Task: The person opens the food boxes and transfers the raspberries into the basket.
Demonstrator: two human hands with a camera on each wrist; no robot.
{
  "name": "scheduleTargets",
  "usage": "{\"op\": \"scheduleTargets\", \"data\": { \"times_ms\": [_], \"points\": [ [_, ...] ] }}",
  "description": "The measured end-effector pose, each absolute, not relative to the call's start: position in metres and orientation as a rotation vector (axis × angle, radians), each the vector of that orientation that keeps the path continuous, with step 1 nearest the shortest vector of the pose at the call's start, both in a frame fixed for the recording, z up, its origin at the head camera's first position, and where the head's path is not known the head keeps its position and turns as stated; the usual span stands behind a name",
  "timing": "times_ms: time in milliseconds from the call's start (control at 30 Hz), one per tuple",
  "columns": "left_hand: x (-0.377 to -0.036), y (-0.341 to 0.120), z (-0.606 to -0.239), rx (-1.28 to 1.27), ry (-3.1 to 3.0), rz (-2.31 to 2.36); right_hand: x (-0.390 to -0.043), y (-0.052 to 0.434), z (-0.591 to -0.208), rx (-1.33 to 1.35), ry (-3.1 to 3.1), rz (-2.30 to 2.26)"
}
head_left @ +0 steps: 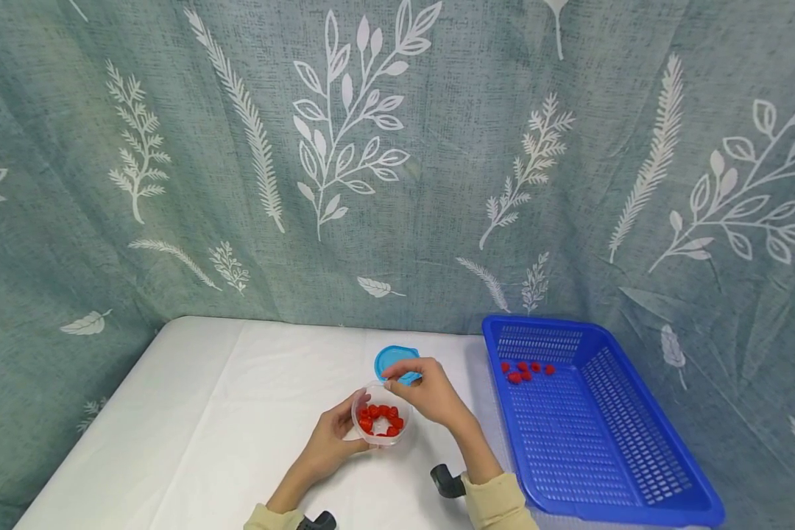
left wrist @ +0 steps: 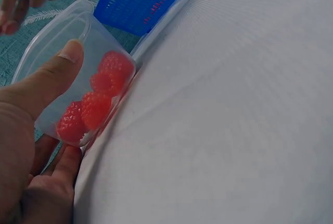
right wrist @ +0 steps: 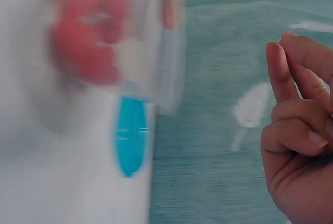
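A clear plastic container [left wrist: 110, 37] holds several red raspberries [head_left: 394, 422], and the left wrist view shows them through its wall. My left hand [head_left: 329, 443] grips the container from its left side, its thumb against the wall and its fingers lower down. Over the far right part of the container's rim is my right hand [head_left: 430, 391]. In the right wrist view its thumb and index fingertips [right wrist: 277, 54] meet and its other fingers are curled, with nothing visible between them. A light-blue lid [head_left: 388, 356] lies on the table just behind the container, partly hidden by the right hand.
To the right stands a blue perforated basket [head_left: 570, 434], with several more raspberries [head_left: 515, 377] at its far left end. A white cloth covers the table [head_left: 238, 412]. Behind hangs a green curtain [head_left: 437, 280] with white leaf prints.
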State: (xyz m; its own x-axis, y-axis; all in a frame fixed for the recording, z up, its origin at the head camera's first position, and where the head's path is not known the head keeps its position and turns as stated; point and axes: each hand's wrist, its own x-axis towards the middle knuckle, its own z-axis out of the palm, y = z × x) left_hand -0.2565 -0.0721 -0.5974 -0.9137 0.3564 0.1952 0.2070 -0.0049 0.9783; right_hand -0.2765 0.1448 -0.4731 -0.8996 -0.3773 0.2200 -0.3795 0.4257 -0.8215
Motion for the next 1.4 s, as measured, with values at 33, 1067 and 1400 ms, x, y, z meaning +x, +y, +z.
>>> {"op": "scheduleTargets", "data": {
  "times_ms": [33, 1067, 1400],
  "points": [
    [-0.256, -0.072, -0.597, 0.604, 2.139, 2.061, -0.275, 0.144, -0.481, 0.692, -2.674, 1.506],
    [-0.254, -0.074, -0.595, 0.617, 2.104, 2.076, -0.277, 0.138, -0.516, 0.985, -3.056, 0.919],
    [-0.256, -0.075, -0.598, 0.640, 2.111, 2.068, -0.284, 0.140, -0.522, 1.000, -2.979, 1.160]
  ]
}}
